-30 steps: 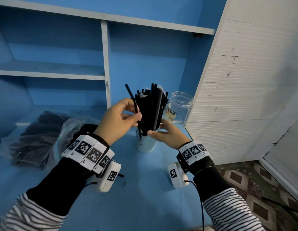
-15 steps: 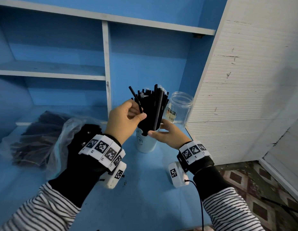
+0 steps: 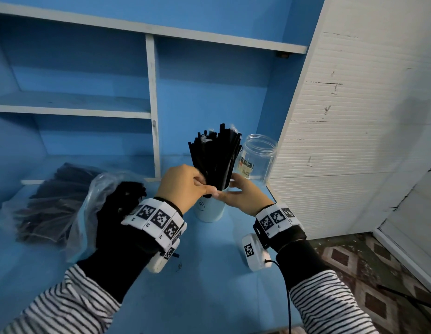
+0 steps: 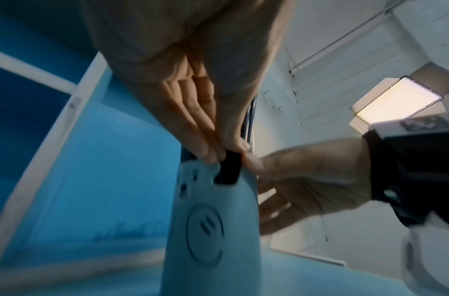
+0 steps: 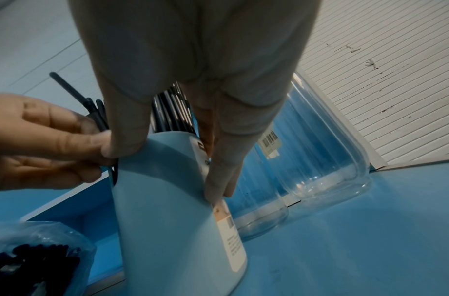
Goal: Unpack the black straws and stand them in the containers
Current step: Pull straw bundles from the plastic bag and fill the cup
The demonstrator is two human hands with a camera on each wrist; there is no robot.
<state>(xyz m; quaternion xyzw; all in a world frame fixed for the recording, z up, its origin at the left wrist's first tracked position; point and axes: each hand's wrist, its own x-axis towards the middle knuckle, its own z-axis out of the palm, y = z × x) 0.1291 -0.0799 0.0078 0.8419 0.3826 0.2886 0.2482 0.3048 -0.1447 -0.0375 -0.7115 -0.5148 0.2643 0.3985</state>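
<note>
A pale blue cup (image 3: 209, 209) stands on the blue counter, packed with upright black straws (image 3: 215, 153). My left hand (image 3: 206, 189) pinches a black straw (image 4: 228, 168) between thumb and fingers right at the cup's (image 4: 213, 230) near rim. My right hand (image 3: 230, 188) holds the cup (image 5: 172, 200) from the right, thumb (image 5: 124, 140) on the near side and fingers (image 5: 218, 180) down the far side. Behind the cup on the right stands a clear jar (image 3: 258, 155), with nothing visible inside it. The cup's inside is hidden.
A clear plastic bag (image 3: 53, 201) with more black straws lies on the counter to the left, its open mouth near my left wrist. Blue shelving with a white upright (image 3: 153, 112) stands behind, and a white ribbed panel (image 3: 342, 141) closes the right side.
My left hand has moved down and right, bringing the single straw from above the cup's left side down to its rim among the other straws. The right hand stayed at the cup.
</note>
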